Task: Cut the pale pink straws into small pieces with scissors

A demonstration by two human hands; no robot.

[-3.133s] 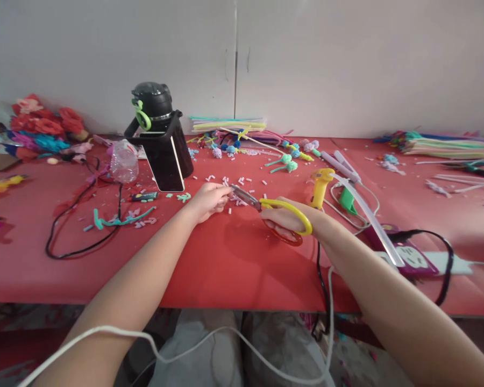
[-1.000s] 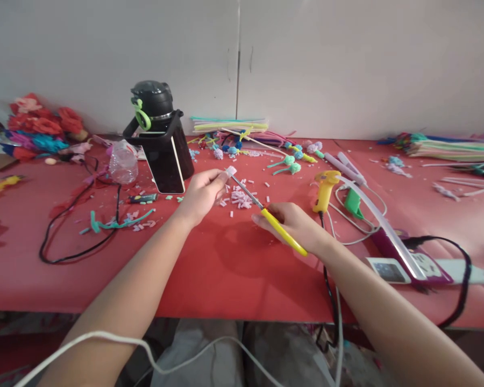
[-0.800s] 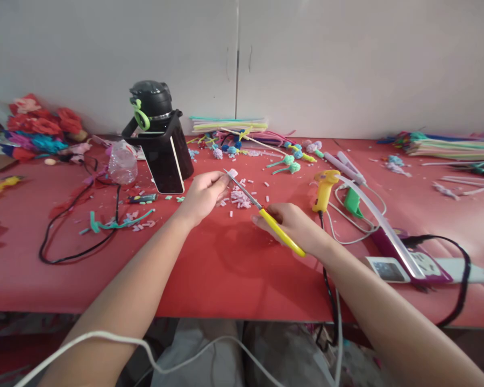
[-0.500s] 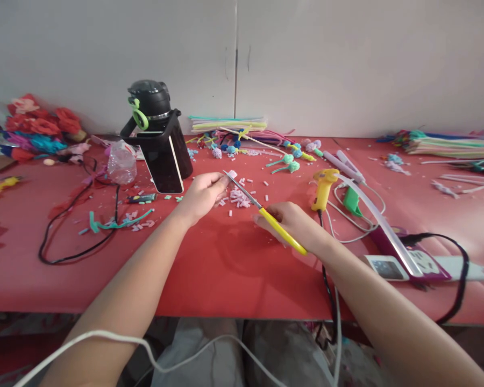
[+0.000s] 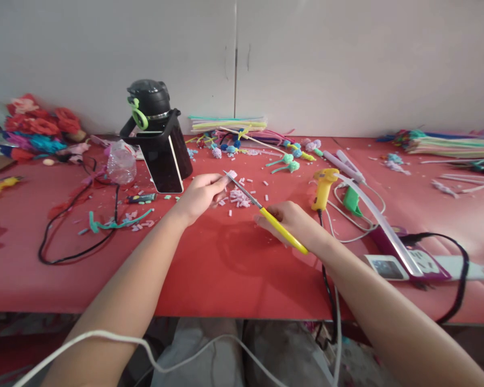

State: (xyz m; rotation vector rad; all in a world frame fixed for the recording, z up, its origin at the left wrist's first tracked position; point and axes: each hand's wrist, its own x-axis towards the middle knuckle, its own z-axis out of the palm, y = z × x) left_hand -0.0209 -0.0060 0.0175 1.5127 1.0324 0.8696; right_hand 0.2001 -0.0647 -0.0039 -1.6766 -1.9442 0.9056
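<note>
My left hand [image 5: 200, 194] pinches a short pale pink piece [image 5: 233, 174] between its fingertips, raised a little above the red table [image 5: 210, 263]. My right hand [image 5: 292, 223] grips yellow-handled scissors [image 5: 266, 213], whose metal blades point up and left and meet the pink piece. Under the blades lies a small pile of cut pink bits [image 5: 239, 198].
A black holder with a phone and a dark bottle [image 5: 161, 142] stands behind my left hand. A yellow glue gun [image 5: 324, 185], white cables, a power strip [image 5: 423, 264], glue sticks, pipe cleaner bundles [image 5: 447, 144] and red crepe flowers [image 5: 40, 126] lie around.
Since three seconds ago my left hand lifted the pink piece off the table and the scissors rose to it. Over the last second both hands have hardly moved.
</note>
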